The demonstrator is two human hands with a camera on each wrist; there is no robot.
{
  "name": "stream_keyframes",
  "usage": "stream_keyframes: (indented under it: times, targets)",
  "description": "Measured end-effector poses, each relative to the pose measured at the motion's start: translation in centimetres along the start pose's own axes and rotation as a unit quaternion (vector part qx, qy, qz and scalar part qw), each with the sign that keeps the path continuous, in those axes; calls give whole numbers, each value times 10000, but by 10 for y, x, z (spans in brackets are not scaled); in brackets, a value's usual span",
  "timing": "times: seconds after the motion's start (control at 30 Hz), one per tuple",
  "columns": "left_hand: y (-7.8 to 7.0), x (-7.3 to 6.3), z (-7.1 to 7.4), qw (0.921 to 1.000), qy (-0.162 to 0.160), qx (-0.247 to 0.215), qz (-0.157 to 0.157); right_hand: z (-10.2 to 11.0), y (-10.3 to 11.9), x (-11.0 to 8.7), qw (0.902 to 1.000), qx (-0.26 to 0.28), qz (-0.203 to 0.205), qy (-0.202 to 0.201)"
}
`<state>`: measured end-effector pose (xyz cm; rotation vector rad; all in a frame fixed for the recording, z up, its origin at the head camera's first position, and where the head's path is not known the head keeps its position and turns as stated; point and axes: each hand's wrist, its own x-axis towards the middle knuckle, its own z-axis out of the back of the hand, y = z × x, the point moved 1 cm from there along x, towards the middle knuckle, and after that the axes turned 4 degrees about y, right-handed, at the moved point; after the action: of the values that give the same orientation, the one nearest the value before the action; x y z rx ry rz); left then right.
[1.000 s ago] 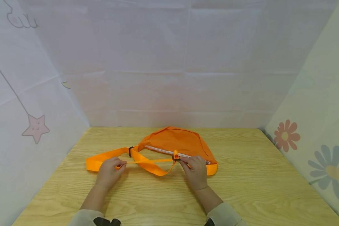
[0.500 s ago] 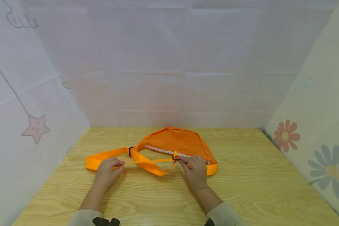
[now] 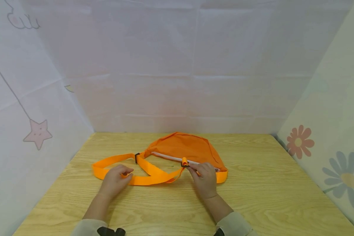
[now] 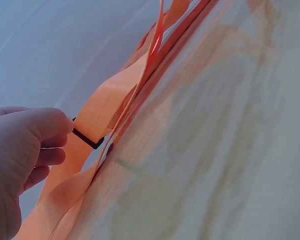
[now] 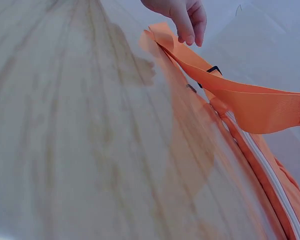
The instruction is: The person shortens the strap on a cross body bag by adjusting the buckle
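An orange waist bag with a white zipper lies on the table, its curved top away from me. Its orange webbing strap loops out to the left. My right hand pinches a dark slide buckle at the strap's end, with a short webbing loop standing above it. My left hand hovers over the strap's left part, fingers loosely bent, nothing between them. The right wrist view shows that hand apart from the strap. Another black slider sits on the strap beyond the left fingertips.
The wood-grain table reaches back to a pale cloth wall. Side cloths carry a printed star on the left and printed flowers on the right.
The left hand has let go of the strap end it held taut. That strap has dropped into a slack curve toward me. The right hand has kept its place on the buckle.
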<state>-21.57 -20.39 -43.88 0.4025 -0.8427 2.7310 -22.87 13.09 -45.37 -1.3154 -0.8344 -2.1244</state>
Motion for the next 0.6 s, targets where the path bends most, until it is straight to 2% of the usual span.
stream_keyframes:
  times: [0.13,0.27,0.37,0.47,0.6]
  targets:
    - [-5,2,-2,9995,115,-273,118,1,-1,0,10000,-56,6,51]
    - [-17,6,-14,9943,341,-989,225,1,0,1,10000,-63,-28,46]
    - [-33,10,-26,9823,567,-1772,206,1,1,1,10000,-52,-19,26]
    - [-53,16,-40,9645,737,-2532,101,0,1,1,10000,-32,82,-30]
    - [-79,26,-60,9440,928,-3166,55,0,3,1,9996,23,240,-111]
